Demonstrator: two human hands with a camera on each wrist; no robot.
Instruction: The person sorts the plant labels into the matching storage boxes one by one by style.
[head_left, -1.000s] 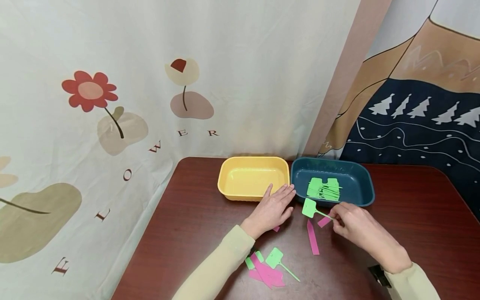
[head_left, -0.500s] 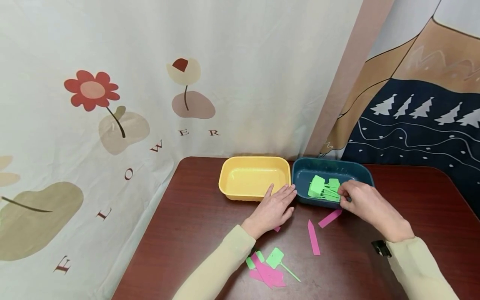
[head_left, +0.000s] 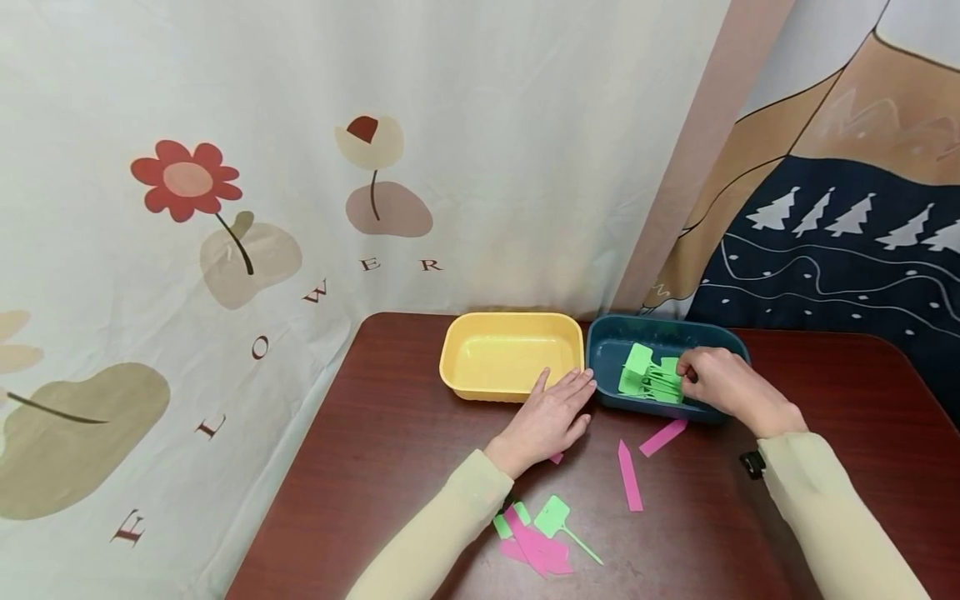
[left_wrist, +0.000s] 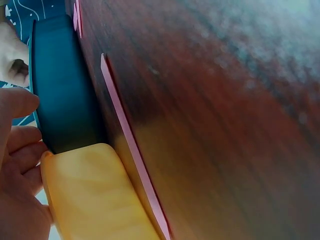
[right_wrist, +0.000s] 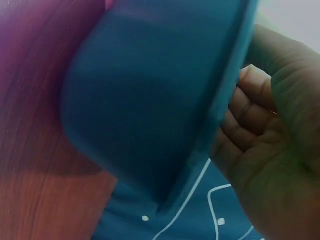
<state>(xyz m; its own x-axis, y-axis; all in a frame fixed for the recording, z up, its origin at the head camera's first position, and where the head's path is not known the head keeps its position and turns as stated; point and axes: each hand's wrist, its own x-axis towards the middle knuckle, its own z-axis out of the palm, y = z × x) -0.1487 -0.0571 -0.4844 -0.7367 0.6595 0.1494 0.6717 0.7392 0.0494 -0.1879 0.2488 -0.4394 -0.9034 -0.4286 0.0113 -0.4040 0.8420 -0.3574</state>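
My right hand (head_left: 723, 383) reaches over the right part of the dark blue basin (head_left: 613, 327), fingers curled. It pinches the stem end of a green T-shaped plant label (head_left: 638, 360), whose head tilts above several other green labels (head_left: 660, 387) in the basin. In the right wrist view the basin's wall hides the fingertips. My left hand (head_left: 543, 421) lies with fingers extended where the yellow basin (head_left: 517, 393) meets the blue one, touching the rims. In the left wrist view its fingers (left_wrist: 22, 140) show beside both rims. A pink label (head_left: 556, 457) is partly hidden under this hand.
Two pink pointed labels, one upright in view (head_left: 630, 477) and one slanted (head_left: 663, 437), lie before the blue basin. Nearer me is a pile of pink labels (head_left: 536, 546) with a green label (head_left: 553, 517) beside it. A printed curtain (head_left: 487, 167) hangs behind the table.
My right hand has carried the green label from in front of the blue basin up and over into it, above the other green labels. The left hand has stayed in place.
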